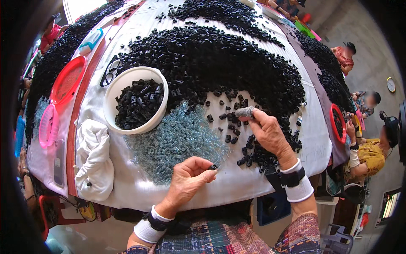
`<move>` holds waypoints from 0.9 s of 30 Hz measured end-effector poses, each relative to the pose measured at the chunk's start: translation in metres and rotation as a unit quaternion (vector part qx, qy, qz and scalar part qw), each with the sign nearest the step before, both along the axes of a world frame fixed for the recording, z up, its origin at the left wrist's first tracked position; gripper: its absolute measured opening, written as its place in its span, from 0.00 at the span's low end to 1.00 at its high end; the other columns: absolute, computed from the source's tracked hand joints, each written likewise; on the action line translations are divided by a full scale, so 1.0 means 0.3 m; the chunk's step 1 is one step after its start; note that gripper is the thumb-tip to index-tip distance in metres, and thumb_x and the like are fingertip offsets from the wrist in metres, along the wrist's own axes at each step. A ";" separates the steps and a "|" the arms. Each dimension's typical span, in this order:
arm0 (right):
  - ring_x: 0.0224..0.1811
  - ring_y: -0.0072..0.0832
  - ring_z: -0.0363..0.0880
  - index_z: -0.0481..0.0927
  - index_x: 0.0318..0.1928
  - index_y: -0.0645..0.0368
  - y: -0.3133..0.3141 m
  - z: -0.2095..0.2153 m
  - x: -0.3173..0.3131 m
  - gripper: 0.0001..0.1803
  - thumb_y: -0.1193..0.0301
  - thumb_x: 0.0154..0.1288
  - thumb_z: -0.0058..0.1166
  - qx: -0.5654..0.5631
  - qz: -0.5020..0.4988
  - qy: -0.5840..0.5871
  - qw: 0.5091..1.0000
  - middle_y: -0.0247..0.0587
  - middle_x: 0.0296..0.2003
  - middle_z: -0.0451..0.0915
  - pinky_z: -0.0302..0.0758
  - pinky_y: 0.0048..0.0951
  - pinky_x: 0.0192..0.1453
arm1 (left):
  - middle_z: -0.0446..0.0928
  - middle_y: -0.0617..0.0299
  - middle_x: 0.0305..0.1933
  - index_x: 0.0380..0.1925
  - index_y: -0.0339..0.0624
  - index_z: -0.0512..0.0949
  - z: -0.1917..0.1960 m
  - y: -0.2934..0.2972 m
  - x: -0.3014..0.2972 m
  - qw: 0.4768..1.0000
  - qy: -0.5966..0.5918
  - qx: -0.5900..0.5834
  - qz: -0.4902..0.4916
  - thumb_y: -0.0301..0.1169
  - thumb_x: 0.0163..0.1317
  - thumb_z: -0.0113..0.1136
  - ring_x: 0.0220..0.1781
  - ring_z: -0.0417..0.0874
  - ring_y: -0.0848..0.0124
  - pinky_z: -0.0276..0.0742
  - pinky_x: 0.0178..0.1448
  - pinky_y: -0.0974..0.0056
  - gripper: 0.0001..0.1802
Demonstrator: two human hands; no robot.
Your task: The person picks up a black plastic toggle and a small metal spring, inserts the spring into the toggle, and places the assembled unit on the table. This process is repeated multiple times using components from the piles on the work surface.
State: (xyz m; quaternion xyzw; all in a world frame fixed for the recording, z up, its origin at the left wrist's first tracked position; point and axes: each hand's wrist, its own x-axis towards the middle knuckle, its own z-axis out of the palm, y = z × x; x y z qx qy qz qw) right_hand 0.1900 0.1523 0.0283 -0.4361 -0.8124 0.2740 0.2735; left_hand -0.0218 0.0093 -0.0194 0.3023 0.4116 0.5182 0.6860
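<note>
My left hand (186, 178) is closed near the table's front edge, its thumb and forefinger pinching a small black plastic part (212, 167). My right hand (270, 131) reaches over loose black parts (231, 127) at the middle right. A grey cover (245, 111) wraps its forefinger. Those fingers are drawn together, and what they hold, if anything, is hidden. Between the hands and the bowl spreads a heap of small silvery-blue coil springs (182, 139). White bands with black straps circle both my wrists.
A white bowl (163, 112) of black parts stands left of the springs. Behind lies a wide heap of black parts (203, 59). A white cloth (93, 161), eyeglasses (111, 72), a red tray (67, 80) and a pink basket (48, 126) lie leftward. Other people sit at both sides.
</note>
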 end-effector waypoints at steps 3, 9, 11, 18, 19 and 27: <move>0.46 0.45 0.77 0.77 0.43 0.62 -0.050 -0.007 -0.033 0.13 0.80 0.56 0.49 0.103 0.052 -0.066 0.991 0.50 0.38 0.79 0.75 0.38 0.50 | 0.80 0.61 0.34 0.39 0.34 0.76 -0.009 0.000 -0.001 1.000 0.004 0.009 0.004 0.24 0.58 0.64 0.35 0.81 0.77 0.80 0.41 0.72 0.10; 0.46 0.41 0.77 0.78 0.40 0.60 -0.109 -0.060 0.032 0.10 0.75 0.55 0.55 0.120 0.056 -0.129 0.983 0.44 0.38 0.80 0.72 0.38 0.51 | 0.82 0.60 0.37 0.38 0.36 0.77 0.004 0.007 0.003 1.000 0.003 -0.002 -0.008 0.24 0.57 0.64 0.36 0.82 0.76 0.79 0.43 0.72 0.09; 0.43 0.39 0.78 0.79 0.37 0.58 -0.108 -0.054 0.060 0.08 0.75 0.55 0.55 0.119 0.030 -0.141 0.982 0.42 0.34 0.81 0.72 0.39 0.47 | 0.82 0.60 0.37 0.38 0.36 0.77 -0.002 0.000 -0.001 1.000 0.010 0.001 -0.004 0.24 0.58 0.64 0.36 0.82 0.76 0.79 0.43 0.72 0.09; 0.44 0.45 0.76 0.74 0.40 0.65 -0.001 -0.033 -0.017 0.10 0.78 0.56 0.50 0.194 0.043 -0.097 0.975 0.51 0.37 0.79 0.73 0.41 0.49 | 0.80 0.62 0.34 0.39 0.34 0.76 0.001 0.005 0.001 1.000 0.009 0.001 -0.003 0.25 0.58 0.64 0.35 0.81 0.77 0.79 0.41 0.73 0.10; 0.44 0.45 0.76 0.74 0.40 0.65 0.015 -0.045 -0.022 0.10 0.78 0.56 0.50 0.194 0.043 -0.097 0.975 0.51 0.37 0.79 0.73 0.41 0.49 | 0.80 0.62 0.34 0.39 0.34 0.76 0.002 0.007 0.000 1.000 0.009 0.001 -0.003 0.25 0.58 0.64 0.35 0.81 0.77 0.79 0.41 0.73 0.10; 0.41 0.40 0.76 0.76 0.36 0.61 -0.048 -0.049 0.020 0.06 0.77 0.56 0.51 0.188 0.010 -0.203 0.961 0.44 0.34 0.80 0.72 0.36 0.42 | 0.80 0.63 0.34 0.39 0.35 0.76 -0.001 0.002 -0.006 1.000 0.009 0.003 -0.008 0.25 0.58 0.65 0.35 0.80 0.78 0.78 0.41 0.74 0.10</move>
